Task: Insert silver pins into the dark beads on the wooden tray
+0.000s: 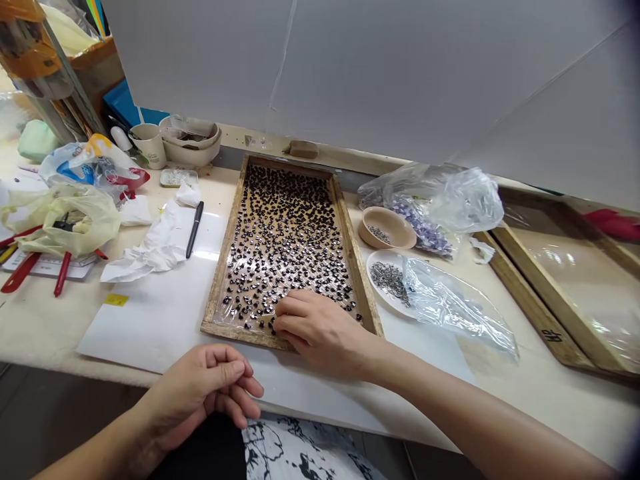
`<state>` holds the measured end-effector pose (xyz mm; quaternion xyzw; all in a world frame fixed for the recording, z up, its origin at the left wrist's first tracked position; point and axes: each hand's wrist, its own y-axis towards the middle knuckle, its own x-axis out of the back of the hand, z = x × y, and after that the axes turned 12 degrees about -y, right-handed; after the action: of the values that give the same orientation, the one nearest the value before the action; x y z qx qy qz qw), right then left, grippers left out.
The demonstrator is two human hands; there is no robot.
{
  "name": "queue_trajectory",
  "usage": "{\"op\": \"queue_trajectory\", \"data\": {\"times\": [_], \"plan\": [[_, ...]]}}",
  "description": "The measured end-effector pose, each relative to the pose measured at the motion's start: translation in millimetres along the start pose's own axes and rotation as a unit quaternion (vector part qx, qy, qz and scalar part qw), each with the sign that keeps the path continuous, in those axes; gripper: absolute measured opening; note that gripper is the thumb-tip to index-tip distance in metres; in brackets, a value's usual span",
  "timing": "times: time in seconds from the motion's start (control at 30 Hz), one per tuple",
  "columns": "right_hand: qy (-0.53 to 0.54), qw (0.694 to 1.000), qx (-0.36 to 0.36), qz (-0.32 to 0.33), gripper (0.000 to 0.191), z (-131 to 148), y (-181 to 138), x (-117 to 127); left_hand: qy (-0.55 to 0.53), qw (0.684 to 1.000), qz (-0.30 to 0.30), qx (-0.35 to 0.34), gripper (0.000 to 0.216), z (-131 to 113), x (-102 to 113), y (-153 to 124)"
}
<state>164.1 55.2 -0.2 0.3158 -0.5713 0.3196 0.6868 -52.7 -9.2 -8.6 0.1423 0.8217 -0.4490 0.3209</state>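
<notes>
A long wooden tray (221, 270) lined with clear film lies in front of me, covered with several small dark shiny beads (283, 233). My right hand (320, 330) rests over the tray's near right corner, fingers curled and pinched among the beads at the near edge; what the fingertips hold is too small to make out. My left hand (203, 390) hovers off the table's front edge above my lap, fingers loosely curled inward, with nothing visible in it.
Right of the tray stand a tan bowl (387, 227), a white plate with small metal parts (391, 280), and clear plastic bags (440, 200). A second film-lined wooden tray (545, 320) lies far right. To the left are a black pen (195, 229), crumpled tissue (150, 250), bags, cups.
</notes>
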Motion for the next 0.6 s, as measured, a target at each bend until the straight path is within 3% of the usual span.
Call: {"op": "queue_trajectory", "data": {"times": [0.6], "plan": [[-0.036,0.999,0.019,0.017,0.02,1.0,3.9,1.5,0.004,1.0,-0.007,0.006,0.021,-0.7,-3.1,-1.4]]}}
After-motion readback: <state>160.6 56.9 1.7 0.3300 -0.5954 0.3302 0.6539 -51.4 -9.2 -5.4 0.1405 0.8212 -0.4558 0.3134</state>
